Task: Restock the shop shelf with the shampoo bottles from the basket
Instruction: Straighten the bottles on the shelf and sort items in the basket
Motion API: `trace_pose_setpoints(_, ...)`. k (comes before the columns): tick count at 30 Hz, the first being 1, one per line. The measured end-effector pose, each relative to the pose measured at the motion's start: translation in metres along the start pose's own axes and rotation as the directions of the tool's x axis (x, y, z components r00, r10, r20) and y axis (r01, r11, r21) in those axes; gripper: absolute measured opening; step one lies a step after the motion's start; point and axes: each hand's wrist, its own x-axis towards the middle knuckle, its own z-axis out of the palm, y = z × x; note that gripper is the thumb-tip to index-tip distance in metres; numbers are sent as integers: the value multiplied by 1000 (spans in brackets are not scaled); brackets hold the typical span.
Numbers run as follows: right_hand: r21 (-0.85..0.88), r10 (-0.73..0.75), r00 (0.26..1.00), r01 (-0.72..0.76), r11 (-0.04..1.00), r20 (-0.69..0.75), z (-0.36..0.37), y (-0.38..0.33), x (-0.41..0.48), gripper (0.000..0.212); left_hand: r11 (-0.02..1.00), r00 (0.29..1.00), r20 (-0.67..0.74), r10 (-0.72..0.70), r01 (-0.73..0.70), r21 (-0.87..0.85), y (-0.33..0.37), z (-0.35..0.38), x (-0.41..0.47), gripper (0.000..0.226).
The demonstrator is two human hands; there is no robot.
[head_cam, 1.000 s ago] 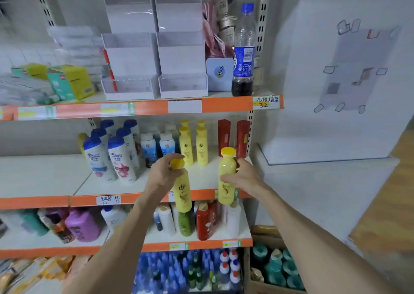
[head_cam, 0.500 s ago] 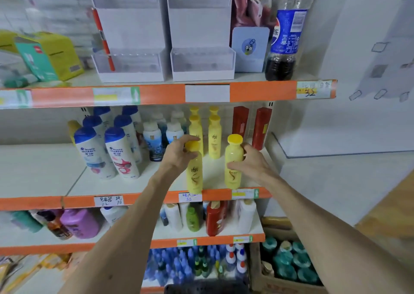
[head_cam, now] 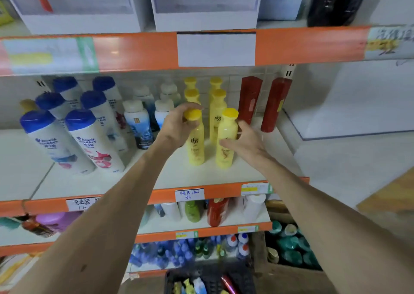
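Two yellow shampoo bottles stand upright on the middle white shelf (head_cam: pixel 107 181), in front of two rows of the same yellow bottles. My left hand (head_cam: pixel 177 126) grips the left yellow bottle (head_cam: pixel 196 147) around its cap and neck. My right hand (head_cam: pixel 245 142) holds the right yellow bottle (head_cam: pixel 226 137) at its body, thumb in front and fingers behind. At the bottom edge a dark basket (head_cam: pixel 242 278) holds several more bottles, partly cut off.
Blue-capped white bottles (head_cam: pixel 89 137) fill the shelf's left part, small white-capped bottles (head_cam: pixel 136 123) the middle, and two red bottles (head_cam: pixel 249 99) stand at the right. The orange shelf lip above (head_cam: pixel 302 45) hangs close overhead. A cardboard box of teal bottles (head_cam: pixel 289 246) sits low right.
Both hands have carried the yellow bottles from in front of the shelf edge inward, and the bottles now stand on the shelf. The view has moved closer to the shelf.
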Motion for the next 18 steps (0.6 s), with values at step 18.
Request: trace_pose_setpoints(18,-10,-38,999,38,999,-12,13,11,30,43,995,997,42,-66,69,-75,-16,8,18,28)
